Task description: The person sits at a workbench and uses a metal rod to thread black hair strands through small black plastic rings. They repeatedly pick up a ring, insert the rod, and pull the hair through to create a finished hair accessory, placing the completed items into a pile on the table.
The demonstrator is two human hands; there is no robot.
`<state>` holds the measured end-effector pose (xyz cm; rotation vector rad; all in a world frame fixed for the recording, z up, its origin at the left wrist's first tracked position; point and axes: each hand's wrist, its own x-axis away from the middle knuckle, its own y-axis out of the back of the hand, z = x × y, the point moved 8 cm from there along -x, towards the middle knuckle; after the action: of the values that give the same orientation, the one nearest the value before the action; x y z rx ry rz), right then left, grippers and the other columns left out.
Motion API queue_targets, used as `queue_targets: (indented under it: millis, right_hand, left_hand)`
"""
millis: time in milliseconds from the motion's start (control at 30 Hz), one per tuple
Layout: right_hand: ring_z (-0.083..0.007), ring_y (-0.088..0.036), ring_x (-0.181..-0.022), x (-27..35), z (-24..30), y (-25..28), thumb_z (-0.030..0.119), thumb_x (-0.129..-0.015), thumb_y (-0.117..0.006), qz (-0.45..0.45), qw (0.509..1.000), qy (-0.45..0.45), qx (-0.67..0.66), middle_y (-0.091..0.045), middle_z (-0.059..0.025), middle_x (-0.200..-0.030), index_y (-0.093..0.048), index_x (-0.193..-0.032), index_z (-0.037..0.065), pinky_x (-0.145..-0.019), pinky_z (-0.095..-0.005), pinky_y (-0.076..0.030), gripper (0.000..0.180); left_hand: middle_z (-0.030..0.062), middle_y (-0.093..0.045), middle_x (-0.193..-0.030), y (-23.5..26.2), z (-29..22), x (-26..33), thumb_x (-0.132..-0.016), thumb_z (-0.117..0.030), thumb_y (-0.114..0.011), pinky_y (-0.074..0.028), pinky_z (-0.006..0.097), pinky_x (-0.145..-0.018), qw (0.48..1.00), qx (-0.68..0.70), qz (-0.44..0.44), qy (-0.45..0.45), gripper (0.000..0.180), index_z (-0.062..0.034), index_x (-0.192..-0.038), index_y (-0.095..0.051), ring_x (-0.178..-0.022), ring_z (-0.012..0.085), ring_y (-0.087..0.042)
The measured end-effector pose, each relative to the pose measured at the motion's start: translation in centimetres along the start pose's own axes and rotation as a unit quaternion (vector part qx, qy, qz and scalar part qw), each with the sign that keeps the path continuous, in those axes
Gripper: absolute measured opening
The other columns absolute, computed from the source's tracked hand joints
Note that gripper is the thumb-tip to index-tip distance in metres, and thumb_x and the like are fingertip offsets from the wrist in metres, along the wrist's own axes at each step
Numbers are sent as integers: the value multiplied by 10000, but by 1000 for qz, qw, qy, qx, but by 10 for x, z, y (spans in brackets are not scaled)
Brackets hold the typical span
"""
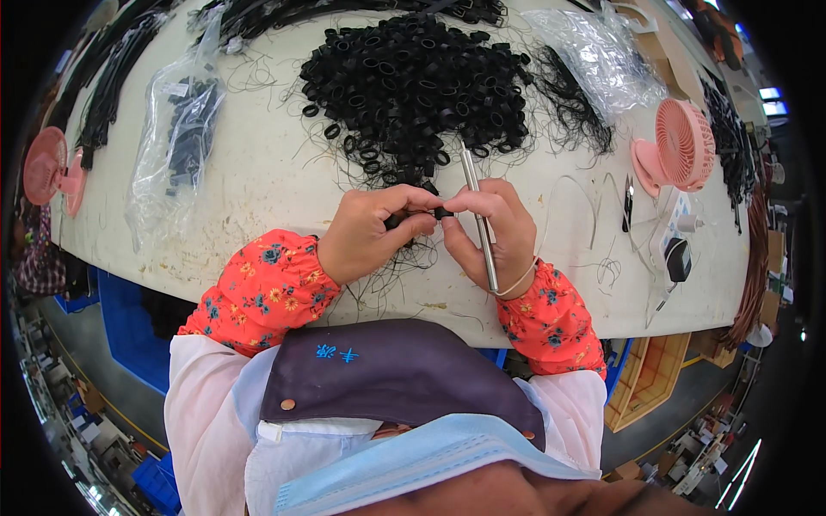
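Note:
My left hand [361,232] and my right hand [508,225] meet near the middle of the table, fingertips pinched on a small black loop [442,213]. A slim silver metal rod [471,172], like a pen, also lies in my right hand, crossing the palm with its tip pointing away from me. Its lower end is by a pale band around my right wrist. Just beyond my hands rises a large heap of small black loops [413,86], and some stray ones trail toward my fingers. Loose black threads lie under my left hand.
Left of the heap lies a clear plastic bag [176,146] with dark pieces inside. Pink fans [684,142] stand at both sides. To the right are crumpled clear plastic [594,56], a thread tangle [576,112], small snips [627,205] and a power strip [675,219]. Black straps [112,95] line the left.

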<state>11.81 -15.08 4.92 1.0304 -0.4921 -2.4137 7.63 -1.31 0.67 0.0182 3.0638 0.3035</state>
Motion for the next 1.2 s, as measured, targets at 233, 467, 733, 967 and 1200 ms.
queue_targets:
  millis: [233,467,733,967,1200]
  right_hand:
    - [-216,-579,-736,-1,0,-2,-72,-689,-667,25,1000,-12,-14,-592,-98,-845,-590,-956,71,-655,-296,-475,313]
    - [-246,-573,-775,-2,11,-6,-62,-653,-699,26,997,57,37,-598,-85,-849,-593,-939,79,-676,-317,-479,335]
    - [-210,-614,-867,-2,-8,-3,68,-885,-595,6,975,-135,-177,-623,-90,-882,-572,-1096,14,-785,-303,-470,219]
    - [-165,-620,-765,8,-32,-3,186,-996,-456,29,872,-238,-427,-616,-83,-750,-566,-1051,-40,-736,-300,-495,257]
    - [-152,-617,-734,6,-22,-12,203,-1000,-462,40,876,-224,-424,-608,-74,-727,-566,-1044,-42,-720,-289,-502,270]
  left_hand:
    - [45,-686,-850,6,-7,-2,-866,-14,-627,-512,230,-637,997,-34,-12,-68,121,-2,-979,-669,-689,105,-640]
    - [33,-653,-837,-1,4,-2,-931,-74,-551,-442,206,-588,992,120,13,37,91,-4,-985,-575,-666,45,-546]
    - [27,-635,-793,4,10,-2,-958,-100,-508,-407,194,-558,987,151,-1,62,79,-28,-990,-509,-636,29,-515]
    - [39,-628,-819,5,11,-2,-966,-110,-498,-399,189,-529,981,178,8,80,93,-20,-988,-492,-630,34,-529]
    - [36,-599,-816,4,8,-3,-969,-101,-493,-450,205,-630,985,171,-3,37,89,-14,-982,-486,-744,75,-603]
